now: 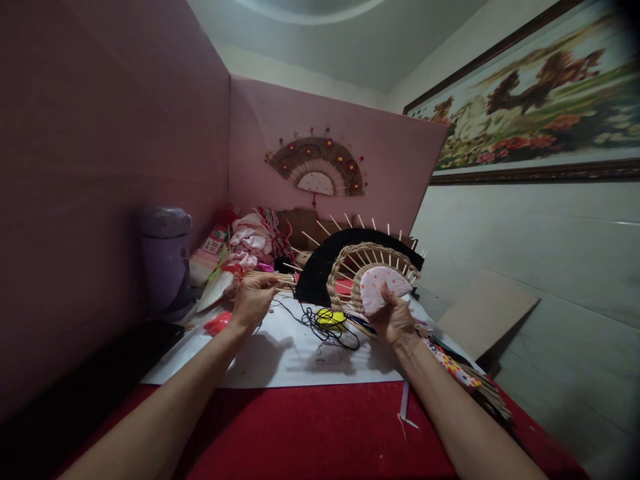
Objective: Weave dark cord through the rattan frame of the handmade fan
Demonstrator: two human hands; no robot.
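Observation:
My right hand (pixel 393 319) grips a half-round woven fan (pixel 377 257) by its white padded centre with pink dots, thumb on the front face. Thin wooden sticks radiate from that centre through a braided straw band and a black outer band, and their tips stick out past the edge. Left of the fan, my left hand (pixel 255 300) is closed in a pinch, seemingly on a thin black cord (pixel 345 340); the fingertips are small and dim. Loose loops of this cord lie on the white sheet between my hands, partly over a yellow round thing (pixel 330 318).
A finished-looking fan (pixel 320 167) hangs on the pink partition (pixel 395 147). A purple lidded container (pixel 167 260) stands left, beside piled pink cloth (pixel 253 233). Thin sticks lie behind my left hand. A red packet (pixel 217 323) rests on the white sheet (pixel 280 370). Cardboard (pixel 490 317) leans right.

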